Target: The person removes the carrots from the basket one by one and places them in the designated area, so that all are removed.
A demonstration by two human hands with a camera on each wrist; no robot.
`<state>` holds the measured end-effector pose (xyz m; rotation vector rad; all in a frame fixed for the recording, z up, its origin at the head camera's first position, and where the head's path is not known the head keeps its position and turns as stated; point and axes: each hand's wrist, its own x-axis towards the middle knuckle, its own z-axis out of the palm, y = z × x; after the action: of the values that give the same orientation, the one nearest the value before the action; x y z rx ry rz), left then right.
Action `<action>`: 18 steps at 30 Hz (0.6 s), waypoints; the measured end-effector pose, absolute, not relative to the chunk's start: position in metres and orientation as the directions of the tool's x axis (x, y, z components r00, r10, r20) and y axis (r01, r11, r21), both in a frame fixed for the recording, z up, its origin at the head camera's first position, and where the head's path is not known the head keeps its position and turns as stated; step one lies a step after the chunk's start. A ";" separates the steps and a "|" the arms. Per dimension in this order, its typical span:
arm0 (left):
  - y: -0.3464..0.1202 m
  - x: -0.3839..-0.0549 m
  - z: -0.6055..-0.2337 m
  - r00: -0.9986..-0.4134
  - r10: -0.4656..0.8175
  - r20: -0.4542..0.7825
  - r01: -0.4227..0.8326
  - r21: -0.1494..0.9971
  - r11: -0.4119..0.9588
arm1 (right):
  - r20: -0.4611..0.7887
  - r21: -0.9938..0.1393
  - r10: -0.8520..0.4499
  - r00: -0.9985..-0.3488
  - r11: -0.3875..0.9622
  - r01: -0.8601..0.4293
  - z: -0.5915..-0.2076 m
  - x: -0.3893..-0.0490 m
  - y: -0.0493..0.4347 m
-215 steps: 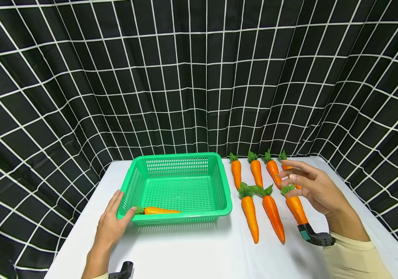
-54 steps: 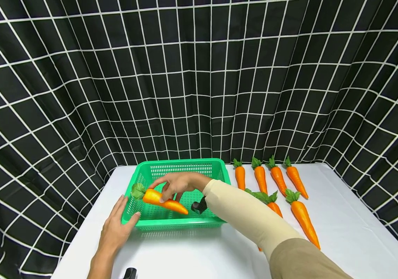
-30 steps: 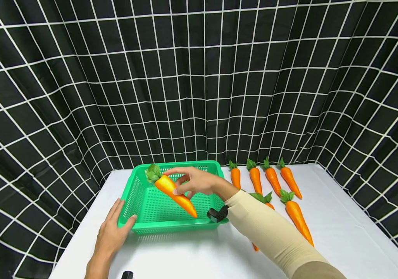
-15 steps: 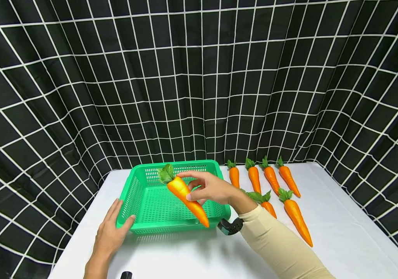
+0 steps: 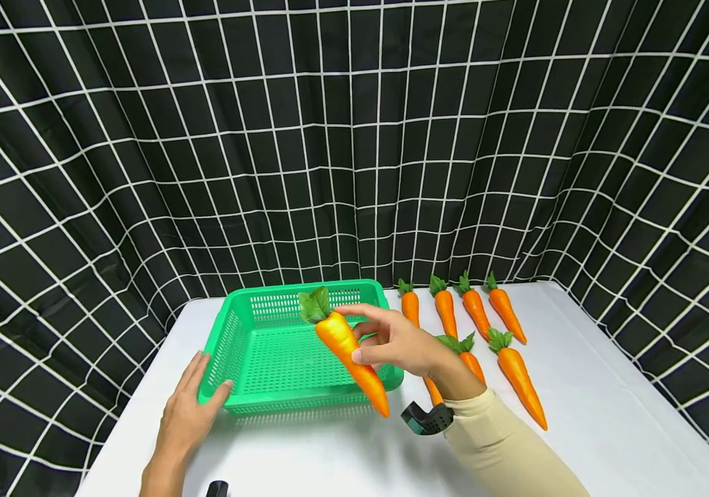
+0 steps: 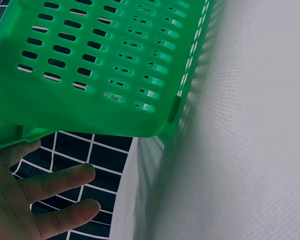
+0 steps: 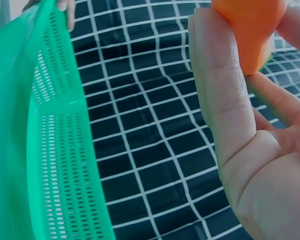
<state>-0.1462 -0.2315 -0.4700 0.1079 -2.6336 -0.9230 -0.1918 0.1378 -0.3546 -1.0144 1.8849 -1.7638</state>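
An orange carrot (image 5: 342, 338) with green leaves is gripped between the thumb and fingers of my right hand (image 5: 400, 342), tilted, leaves to the back left. It is above the right front part of a green perforated basket (image 5: 304, 398), its tip past the front rim. In the right wrist view the carrot (image 7: 252, 30) shows between thumb and fingers of the right hand (image 7: 270, 170). My left hand (image 5: 186, 414) rests at the basket's left front corner, thumb by the rim. Stretched fingers of that left hand (image 6: 10, 200) show in the left wrist view, beside the basket (image 6: 90, 115).
Several carrots lie on the white table (image 5: 590, 386) right of the basket. A back row includes a carrot (image 5: 503, 310); nearer are a carrot (image 5: 518, 383), a carrot (image 5: 472, 366) and one partly hidden behind my right wrist. A black gridded curtain (image 5: 354, 138) surrounds the table.
Earlier a carrot lay in the basket's front, while my right hand hovered over the right-hand carrots. My right hand then held a carrot over the basket and has carried it right and nearer.
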 end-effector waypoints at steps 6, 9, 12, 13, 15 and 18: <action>-0.231 -0.146 -0.468 -0.942 -0.183 0.283 0.033 0.619 0.785 | 0.246 -0.958 -0.687 -0.684 -0.063 -0.281 -0.350 -0.179 0.151; -0.231 -0.147 -0.468 -0.943 -0.185 0.277 0.029 0.621 0.783 | 0.267 -0.954 -0.682 -0.681 -0.089 -0.285 -0.349 -0.173 0.156; -0.230 -0.147 -0.467 -0.944 -0.184 0.273 0.027 0.621 0.784 | 0.309 -0.942 -0.676 -0.669 -0.122 -0.312 -0.349 -0.167 0.161; -0.230 -0.146 -0.467 -0.945 -0.184 0.271 0.025 0.621 0.783 | 0.323 -0.937 -0.673 -0.666 -0.128 -0.325 -0.349 -0.165 0.163; -0.230 -0.146 -0.467 -0.945 -0.186 0.270 0.023 0.620 0.784 | 0.343 -0.927 -0.666 -0.663 -0.126 -0.352 -0.349 -0.162 0.168; -0.230 -0.146 -0.467 -0.944 -0.189 0.269 0.020 0.619 0.786 | 0.359 -0.917 -0.654 -0.666 -0.117 -0.380 -0.349 -0.158 0.176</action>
<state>-0.1462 -0.2300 -0.4673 0.1297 -2.6595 -0.9263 -0.1581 0.1759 -0.3489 -1.1601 1.9299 -1.8684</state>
